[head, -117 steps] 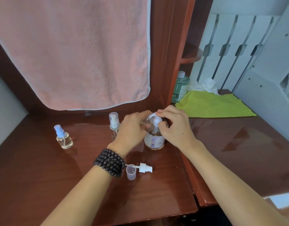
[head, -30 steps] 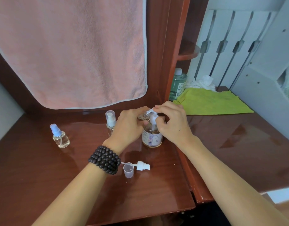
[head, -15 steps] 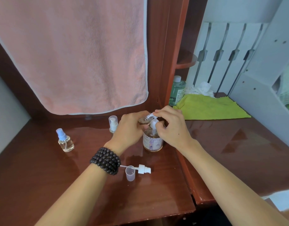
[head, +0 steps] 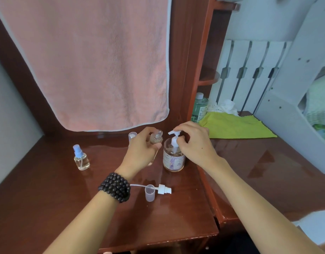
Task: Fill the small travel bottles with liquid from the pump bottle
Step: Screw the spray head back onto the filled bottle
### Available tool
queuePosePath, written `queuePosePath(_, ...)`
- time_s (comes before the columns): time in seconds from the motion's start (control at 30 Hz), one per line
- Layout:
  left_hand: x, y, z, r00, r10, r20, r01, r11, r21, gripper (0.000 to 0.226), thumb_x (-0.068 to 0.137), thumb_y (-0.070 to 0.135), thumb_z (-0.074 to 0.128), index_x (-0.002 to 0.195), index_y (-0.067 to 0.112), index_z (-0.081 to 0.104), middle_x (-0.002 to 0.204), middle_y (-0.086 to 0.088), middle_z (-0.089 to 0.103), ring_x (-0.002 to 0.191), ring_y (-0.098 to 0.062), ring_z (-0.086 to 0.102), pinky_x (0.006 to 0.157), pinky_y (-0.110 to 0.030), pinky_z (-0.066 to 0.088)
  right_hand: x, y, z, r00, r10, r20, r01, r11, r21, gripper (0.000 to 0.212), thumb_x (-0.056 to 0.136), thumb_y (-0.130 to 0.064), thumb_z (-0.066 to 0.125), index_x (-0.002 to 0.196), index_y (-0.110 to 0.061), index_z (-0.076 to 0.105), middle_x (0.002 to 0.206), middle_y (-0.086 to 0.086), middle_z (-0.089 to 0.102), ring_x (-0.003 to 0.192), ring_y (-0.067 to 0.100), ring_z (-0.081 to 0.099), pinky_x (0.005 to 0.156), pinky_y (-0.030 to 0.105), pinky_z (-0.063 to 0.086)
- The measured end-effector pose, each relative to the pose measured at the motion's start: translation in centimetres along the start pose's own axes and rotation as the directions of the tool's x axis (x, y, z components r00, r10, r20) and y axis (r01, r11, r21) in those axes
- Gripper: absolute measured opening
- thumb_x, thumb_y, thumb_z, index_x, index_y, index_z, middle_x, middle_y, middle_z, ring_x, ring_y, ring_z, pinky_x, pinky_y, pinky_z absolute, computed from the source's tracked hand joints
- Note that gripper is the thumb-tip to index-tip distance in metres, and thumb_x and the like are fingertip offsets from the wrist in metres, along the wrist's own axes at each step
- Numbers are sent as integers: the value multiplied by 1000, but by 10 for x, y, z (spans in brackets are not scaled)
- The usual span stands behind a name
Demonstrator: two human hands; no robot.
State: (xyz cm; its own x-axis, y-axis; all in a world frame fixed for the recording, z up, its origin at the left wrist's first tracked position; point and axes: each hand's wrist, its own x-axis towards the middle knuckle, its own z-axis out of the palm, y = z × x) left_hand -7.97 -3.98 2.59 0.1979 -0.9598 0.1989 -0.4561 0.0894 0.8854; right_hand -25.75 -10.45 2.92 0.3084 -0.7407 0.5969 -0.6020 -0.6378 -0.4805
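Left hand [head: 142, 149] grips an uncapped small bottle [head: 156, 138] at nine o'clock of the pump bottle [head: 173, 158]; right hand [head: 193, 143] pinches its pump. Label unreadable.

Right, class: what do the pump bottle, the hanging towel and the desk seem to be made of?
Pump bottle: clear glass or hard plastic, unclear which; you see liquid through it. Its pump looks like white plastic. Towel: soft pink cloth with fuzzy pile. Desk: reddish-brown wood or veneer, glossy with reflections.

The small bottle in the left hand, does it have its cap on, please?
No, the small bottle in the left hand shows a bare open neck.
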Motion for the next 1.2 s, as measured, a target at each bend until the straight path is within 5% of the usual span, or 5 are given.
queuePosePath(0.2, -10, 4, -27, 997, 51, -61, -56, 995, -81, 34, 87, 7, 73, 108, 31, 62, 94, 3, 76, 79, -11, 73, 73, -31, 57, -17, -35, -1, 1000, 1, -9, 0, 990, 141, 30, 78, -2, 60, 100, -14, 76, 94, -6, 68, 87, 4, 59, 80, 1, 37)
queuePosePath(0.33, -23, 1, -45, 996, 68, -51, -74, 990, -121, 35, 86, 11, 76, 107, 35, 62, 100, 1, 77, 94, -17, 74, 88, -44, 59, -45, -58, 12, 997, 22, 68, -35, 980, 198, 34, 77, -3, 61, 104, -19, 75, 96, -11, 67, 87, 5, 63, 79, 9, 45)
queuePosePath(0.5, -46, -11, -64, 999, 35, -18, -38, 987, -155, 38, 87, 2, 74, 115, 25, 62, 105, 1, 77, 98, -11, 74, 88, -32, 57, -83, -61, 29, 958, 150, 243, -192, 969, 158, 45, 82, -3, 60, 121, -23, 68, 109, -14, 63, 99, 2, 58, 87, 10, 40)
queuePosePath(0.77, -61, -31, -70, 1000, -19, 19, 23, 964, -264, 39, 86, -1, 75, 118, 17, 62, 103, -2, 79, 100, -17, 75, 85, -28, 58, -111, -38, 48, 824, 213, 526, -128, 973, -194, 40, 88, -13, 61, 125, -28, 60, 121, -11, 53, 114, 13, 50, 95, 34, 37)
queuePosePath(1.2, -66, -43, -72, 998, -50, 40, 59, 962, -268, 37, 84, 2, 78, 114, 21, 67, 107, 2, 78, 104, -14, 73, 98, -41, 55, -92, -51, 15, 948, 145, 282, -150, 989, -6, 28, 88, -14, 67, 115, -21, 60, 100, -5, 66, 90, 13, 65, 80, 28, 52)
